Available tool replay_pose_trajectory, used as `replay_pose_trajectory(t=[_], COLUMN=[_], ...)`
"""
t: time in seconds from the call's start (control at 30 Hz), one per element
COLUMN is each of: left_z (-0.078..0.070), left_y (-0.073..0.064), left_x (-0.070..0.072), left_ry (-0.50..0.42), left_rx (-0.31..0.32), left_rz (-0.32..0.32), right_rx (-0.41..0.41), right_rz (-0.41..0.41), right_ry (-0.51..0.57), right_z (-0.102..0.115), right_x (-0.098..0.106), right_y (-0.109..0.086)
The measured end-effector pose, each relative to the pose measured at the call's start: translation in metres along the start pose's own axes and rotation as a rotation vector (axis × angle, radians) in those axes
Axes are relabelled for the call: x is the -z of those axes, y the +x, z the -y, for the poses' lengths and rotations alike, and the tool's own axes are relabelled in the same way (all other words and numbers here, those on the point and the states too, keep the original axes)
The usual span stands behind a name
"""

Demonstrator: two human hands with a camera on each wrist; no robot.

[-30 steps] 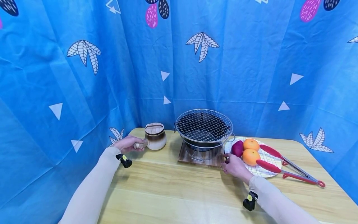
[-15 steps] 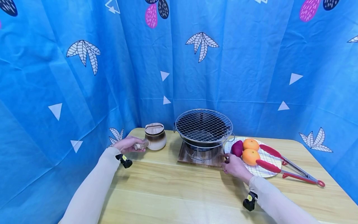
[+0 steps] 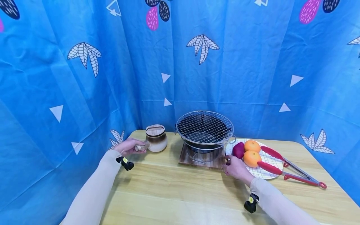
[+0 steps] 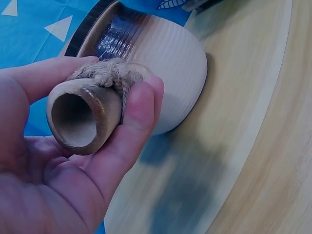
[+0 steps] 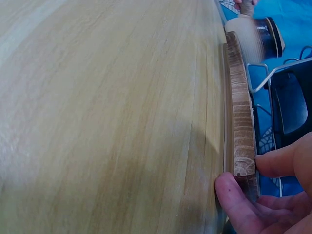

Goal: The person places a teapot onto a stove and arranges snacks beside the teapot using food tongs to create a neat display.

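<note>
At the table's back left stands a cream and brown ceramic pot (image 3: 156, 143) with a wooden lid (image 3: 155, 129). My left hand (image 3: 129, 147) grips its hollow side handle (image 4: 85, 114), thumb and fingers round the twine-wrapped part. A round brazier (image 3: 202, 145) with a wire grill on top stands on a dark wooden board (image 3: 185, 156). My right hand (image 3: 237, 168) pinches the board's near right corner; in the right wrist view the thumb (image 5: 278, 163) lies on its upper face and a fingertip is at its lower edge.
Right of the brazier, a checked plate (image 3: 270, 175) holds two oranges (image 3: 252, 158) and a dark purple round item (image 3: 238, 150). Red-tipped tongs (image 3: 298, 172) lie open across the plate's right side and onto the table (image 3: 168, 197). A blue curtain (image 3: 239, 78) hangs close behind.
The head view has tipped up very slightly. Both hands keep their holds, and the pot and board stay where they were.
</note>
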State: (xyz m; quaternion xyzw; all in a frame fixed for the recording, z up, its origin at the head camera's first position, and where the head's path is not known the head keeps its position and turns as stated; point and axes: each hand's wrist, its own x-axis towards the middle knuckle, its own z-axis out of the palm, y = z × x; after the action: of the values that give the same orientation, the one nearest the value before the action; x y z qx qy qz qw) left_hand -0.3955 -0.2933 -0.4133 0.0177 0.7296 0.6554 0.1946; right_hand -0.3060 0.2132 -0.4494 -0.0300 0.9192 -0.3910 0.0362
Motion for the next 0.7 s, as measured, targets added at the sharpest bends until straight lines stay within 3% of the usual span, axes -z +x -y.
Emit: replay_pose_trajectory(t=[0.3,0.53,0.7], left_z=[0.0019,0.0028,0.0025], left_y=[0.0006,0.0002,0.0017], left_x=[-0.0026,-0.0040,-0.0051], left_ry=[-0.086,-0.132,-0.144], left_rx=[0.016,-0.012,-0.015], left_rz=[-0.024,0.012,0.003], right_rx=[-0.002,0.001,0.008], right_rz=[-0.006,-0.012,-0.015], right_ry=[0.013,0.001,-0.007], right_z=[0.0006,0.0001,-0.0003], right_x=[-0.0021,-0.0015,-0.0008], right_y=[-0.0008,-0.0008,-0.0008])
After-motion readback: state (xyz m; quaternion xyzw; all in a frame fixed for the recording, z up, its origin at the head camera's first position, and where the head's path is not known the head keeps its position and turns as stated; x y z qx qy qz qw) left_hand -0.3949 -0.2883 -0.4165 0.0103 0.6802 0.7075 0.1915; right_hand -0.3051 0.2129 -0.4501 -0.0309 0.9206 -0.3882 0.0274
